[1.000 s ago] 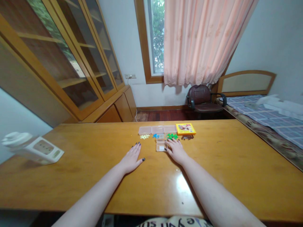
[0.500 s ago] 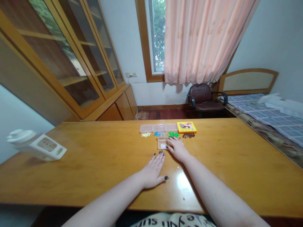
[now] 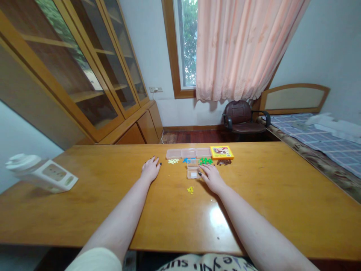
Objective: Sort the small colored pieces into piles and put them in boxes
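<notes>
My left hand (image 3: 151,168) lies palm down on the table, fingers stretched out, left of a small pile of cream pieces (image 3: 173,161). It holds nothing. My right hand (image 3: 211,177) rests with spread fingers at the right edge of a small open clear plastic box (image 3: 193,175); the thumb appears to touch it. A little pile of yellow pieces (image 3: 190,190) sits just in front of that box. Blue pieces (image 3: 186,160) lie behind it, partly beside its lid. Green pieces (image 3: 205,161) are just beyond my right fingertips, and brown pieces (image 3: 224,162) lie farther right.
A clear compartment tray (image 3: 181,149) and a yellow printed box (image 3: 222,152) line the back of the table (image 3: 107,203). At far left lies a white jug-like container (image 3: 45,171). Beyond the table are a glass-door cabinet (image 3: 128,109), a chair (image 3: 241,114) and a bed (image 3: 307,130).
My left hand has moved away to the left and forward, uncovering the yellow pieces in front of the clear box. My right hand has stayed beside the box.
</notes>
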Demonstrator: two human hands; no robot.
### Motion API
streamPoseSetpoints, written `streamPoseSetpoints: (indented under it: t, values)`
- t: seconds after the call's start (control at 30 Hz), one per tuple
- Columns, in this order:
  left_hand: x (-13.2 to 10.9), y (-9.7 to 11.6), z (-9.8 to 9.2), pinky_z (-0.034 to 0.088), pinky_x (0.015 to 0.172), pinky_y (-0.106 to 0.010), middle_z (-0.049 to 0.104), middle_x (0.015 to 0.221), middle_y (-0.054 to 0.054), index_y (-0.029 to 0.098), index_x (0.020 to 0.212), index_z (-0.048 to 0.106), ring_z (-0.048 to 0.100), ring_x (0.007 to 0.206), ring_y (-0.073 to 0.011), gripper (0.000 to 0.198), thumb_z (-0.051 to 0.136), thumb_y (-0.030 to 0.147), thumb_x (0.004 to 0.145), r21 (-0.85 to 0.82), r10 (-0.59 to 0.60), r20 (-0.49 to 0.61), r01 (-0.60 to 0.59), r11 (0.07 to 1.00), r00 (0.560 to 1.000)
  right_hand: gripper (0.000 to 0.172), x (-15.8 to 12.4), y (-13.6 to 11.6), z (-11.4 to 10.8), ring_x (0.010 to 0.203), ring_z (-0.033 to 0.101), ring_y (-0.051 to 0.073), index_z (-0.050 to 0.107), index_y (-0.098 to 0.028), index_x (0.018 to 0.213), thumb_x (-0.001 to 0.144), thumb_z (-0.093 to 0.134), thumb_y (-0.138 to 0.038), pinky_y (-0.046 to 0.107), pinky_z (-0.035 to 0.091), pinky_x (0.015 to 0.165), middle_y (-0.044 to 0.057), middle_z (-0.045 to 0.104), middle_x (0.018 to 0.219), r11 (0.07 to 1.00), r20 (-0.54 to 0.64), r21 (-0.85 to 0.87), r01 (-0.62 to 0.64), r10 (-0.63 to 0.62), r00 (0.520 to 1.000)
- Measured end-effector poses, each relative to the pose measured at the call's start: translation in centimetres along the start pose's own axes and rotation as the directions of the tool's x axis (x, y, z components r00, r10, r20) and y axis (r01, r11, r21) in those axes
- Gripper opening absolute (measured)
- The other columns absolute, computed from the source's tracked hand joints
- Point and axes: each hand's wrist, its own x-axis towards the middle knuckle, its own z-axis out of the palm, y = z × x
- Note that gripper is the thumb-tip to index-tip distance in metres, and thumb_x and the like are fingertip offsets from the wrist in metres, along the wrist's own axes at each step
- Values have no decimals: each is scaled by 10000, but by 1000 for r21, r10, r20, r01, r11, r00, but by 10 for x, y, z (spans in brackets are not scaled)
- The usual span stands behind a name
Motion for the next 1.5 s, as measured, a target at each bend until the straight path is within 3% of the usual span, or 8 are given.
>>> streamPoseSetpoints:
  t: [0.27, 0.53, 0.67, 0.83, 0.9, 1.07, 1.23, 1.5]
  values:
    - [-29, 15, 3, 193, 1127, -461, 281, 1501, -119, 130, 1415, 340, 242, 1393, -251, 563, 280, 410, 930, -72, 160, 190, -149, 986, 969, 438, 1, 1, 2, 1251, 406, 249, 527, -141, 1282, 915, 412, -349, 452, 245, 1095, 118, 528, 1320, 1000, -17, 18, -25, 25, 1000]
    - [-109, 84, -6, 86, 1143, -504, 174, 1528, -122, 150, 1468, 219, 128, 1419, -269, 695, 321, 536, 899, -199, 438, 279, -395, 897, 855, 416, 1, -1, 0, 1238, 420, 245, 555, -148, 1247, 907, 428, -352, 443, 239, 1094, 121, 556, 1281, 999, -51, 34, 22, -20, 998]
    - [-114, 113, -14, 94, 1144, -499, 182, 1527, -125, 163, 1465, 226, 134, 1417, -270, 684, 342, 528, 898, -263, 503, 341, -433, 862, 794, 372, 1, 0, -1, 1183, 457, 238, 583, -168, 1207, 910, 424, -325, 443, 281, 1065, 112, 595, 1218, 995, -102, 56, 78, -72, 992]
    - [-106, 111, -31, 107, 1142, -497, 228, 1516, -131, 154, 1445, 279, 173, 1411, -274, 673, 409, 502, 883, -238, 505, 369, -446, 863, 780, 331, 0, 6, -1, 1101, 506, 241, 600, -159, 1162, 893, 452, -283, 431, 368, 985, 122, 624, 1148, 991, -202, 88, 102, -83, 976]
    - [-99, 105, -37, 164, 1137, -465, 316, 1489, -113, 180, 1409, 359, 260, 1385, -263, 610, 467, 446, 871, -263, 520, 344, -451, 853, 782, 289, 0, 4, -2, 1045, 533, 234, 624, -162, 1108, 885, 478, -272, 404, 397, 942, 113, 647, 1087, 992, -196, 92, 84, -65, 978]
    - [-80, 96, -36, 450, 893, -327, 670, 1106, -69, 214, 1060, 659, 609, 1005, -220, 263, 535, 248, 831, -352, 442, 210, -355, 866, 872, 149, -1, -10, -7, 806, 567, 184, 675, -184, 870, 861, 534, -231, 302, 437, 775, 58, 662, 809, 989, -73, 92, 116, -109, 991]
    - [-83, 92, -24, 463, 786, -274, 690, 856, -23, 205, 835, 693, 616, 828, -167, 131, 563, 204, 823, -485, 487, 96, -387, 784, 868, 137, -5, -18, -11, 750, 555, 165, 674, -183, 831, 853, 552, -243, 283, 421, 744, 48, 640, 759, 973, -52, 82, 218, -214, 975]
    - [-72, 113, -34, 470, 830, -306, 699, 882, -27, 217, 884, 712, 618, 853, -165, 153, 579, 167, 829, -521, 525, -117, -502, 691, 843, 123, -5, -19, -12, 723, 571, 152, 681, -181, 827, 835, 573, -239, 261, 419, 718, 47, 665, 765, 977, -5, 90, 194, -194, 981]
